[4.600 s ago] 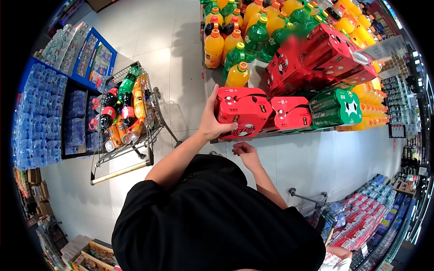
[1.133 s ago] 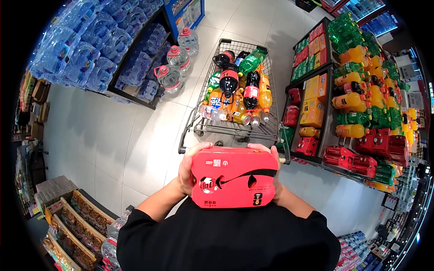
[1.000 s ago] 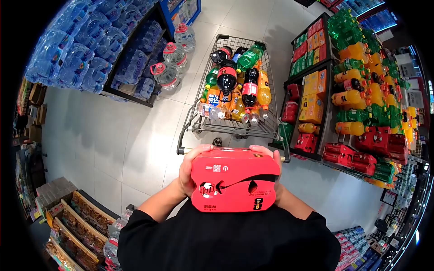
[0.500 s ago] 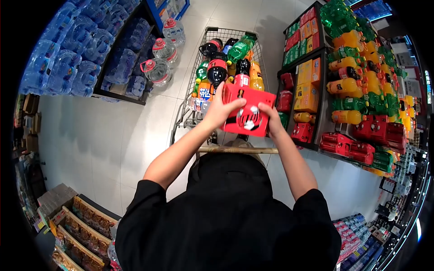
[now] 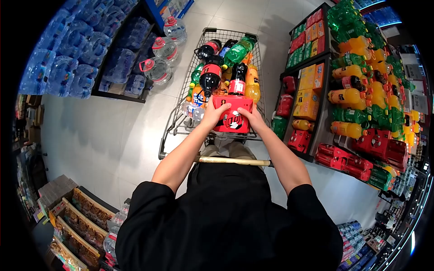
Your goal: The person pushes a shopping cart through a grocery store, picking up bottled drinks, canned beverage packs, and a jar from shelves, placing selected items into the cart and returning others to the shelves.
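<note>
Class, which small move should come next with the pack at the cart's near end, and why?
Probably ease the red cola multipack down until steady, because the left hand and right hand hold it at the near end of the shopping cart, where soda bottles crowd just beyond it.

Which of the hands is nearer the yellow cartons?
Right. The right hand holds the red pack on the side facing the yellow cartons; the left hand holds the opposite side, farther away from them.
</note>
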Available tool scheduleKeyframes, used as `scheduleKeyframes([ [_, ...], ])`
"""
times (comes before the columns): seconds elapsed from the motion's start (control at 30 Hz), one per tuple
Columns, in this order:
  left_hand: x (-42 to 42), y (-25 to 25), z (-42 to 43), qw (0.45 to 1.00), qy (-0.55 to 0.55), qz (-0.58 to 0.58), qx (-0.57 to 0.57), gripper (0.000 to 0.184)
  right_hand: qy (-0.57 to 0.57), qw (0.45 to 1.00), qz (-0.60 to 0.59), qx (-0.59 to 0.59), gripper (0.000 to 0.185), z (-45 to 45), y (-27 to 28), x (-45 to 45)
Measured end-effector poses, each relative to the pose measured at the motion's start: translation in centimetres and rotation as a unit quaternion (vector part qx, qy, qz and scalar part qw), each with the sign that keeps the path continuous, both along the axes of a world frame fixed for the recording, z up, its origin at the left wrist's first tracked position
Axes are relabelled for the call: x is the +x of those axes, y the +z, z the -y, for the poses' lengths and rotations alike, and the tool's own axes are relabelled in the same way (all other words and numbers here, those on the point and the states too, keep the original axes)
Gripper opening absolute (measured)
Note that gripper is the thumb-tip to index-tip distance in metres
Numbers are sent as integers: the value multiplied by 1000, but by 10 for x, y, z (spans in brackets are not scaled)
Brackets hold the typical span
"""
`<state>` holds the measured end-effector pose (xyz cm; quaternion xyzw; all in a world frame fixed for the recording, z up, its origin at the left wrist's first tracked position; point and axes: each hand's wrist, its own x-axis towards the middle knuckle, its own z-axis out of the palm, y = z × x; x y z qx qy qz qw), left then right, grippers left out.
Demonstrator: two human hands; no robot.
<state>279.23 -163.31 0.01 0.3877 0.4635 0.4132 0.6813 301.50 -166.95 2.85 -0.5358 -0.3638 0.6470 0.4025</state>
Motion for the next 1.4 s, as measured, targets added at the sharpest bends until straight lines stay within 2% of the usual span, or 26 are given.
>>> scheduleKeyframes([
  [0.1,4,9,-1,996,-17,-55,65,76,-16,999,-17,-35,61,-7,-32,6],
  [0.17,10,5,-8,995,-15,-97,36,78,-28,997,-14,-67,61,-15,-37,6],
  [0.23,11,-22,-17,989,-1,-147,19,78,-21,992,103,-73,66,-30,-52,10],
  [0.3,12,-61,-27,993,25,-112,-33,69,-16,975,209,-78,71,-38,-54,10],
  [0.37,11,-26,-25,996,45,-71,-36,65,-12,949,304,-80,75,-47,-15,-6],
  [0.4,3,-39,-27,979,40,-191,-50,66,-25,938,333,-93,79,-49,-6,-15],
  [0.43,-2,-30,-32,949,35,-308,-62,68,-29,912,396,-103,82,-56,-18,-27],
  [0.47,-5,-21,-31,921,31,-387,-44,72,-48,899,420,-111,86,-55,-28,-35],
  [0.5,-2,11,-30,876,46,-479,19,74,-66,885,444,-120,90,-52,-14,-46],
  [0.57,-6,3,-31,900,22,-434,19,78,-84,899,417,-103,92,-50,-15,-46],
  [0.67,3,-13,-27,889,18,-458,-1,78,-98,913,389,-78,88,-50,-41,-36],
  [0.77,11,-19,-28,887,43,-457,43,78,-90,922,371,-65,90,-52,-48,-31],
  [0.83,8,-14,-30,884,13,-467,18,73,-95,921,374,-58,89,-51,-46,-32],
  [0.9,-2,-13,-22,882,-2,-469,48,65,-102,929,354,-39,87,-47,-51,-29],
  [0.93,-4,15,-12,890,7,-448,88,58,-90,952,290,-22,88,-42,-66,-22],
  [1.03,-34,55,29,857,6,-477,197,49,-80,982,169,12,92,-8,-36,-12],
  [1.13,-81,106,77,826,-11,-518,222,38,-1,939,343,34,98,45,-15,12],
  [1.17,-99,110,93,821,0,-525,227,33,-16,951,310,8,99,52,2,14],
  [1.23,-139,115,134,793,27,-561,237,22,-48,967,244,-45,99,60,36,14],
  [1.27,-149,111,148,784,14,-575,232,18,-100,977,172,-79,102,50,23,8],
  [1.33,-162,90,165,765,-10,-603,225,11,-71,982,145,-94,102,17,8,-3],
  [1.37,-168,74,168,696,-26,-620,360,12,-57,985,130,-100,102,7,-1,-11],
  [1.4,-168,61,170,669,-6,-641,375,15,-38,981,187,-41,101,3,-25,-23],
])
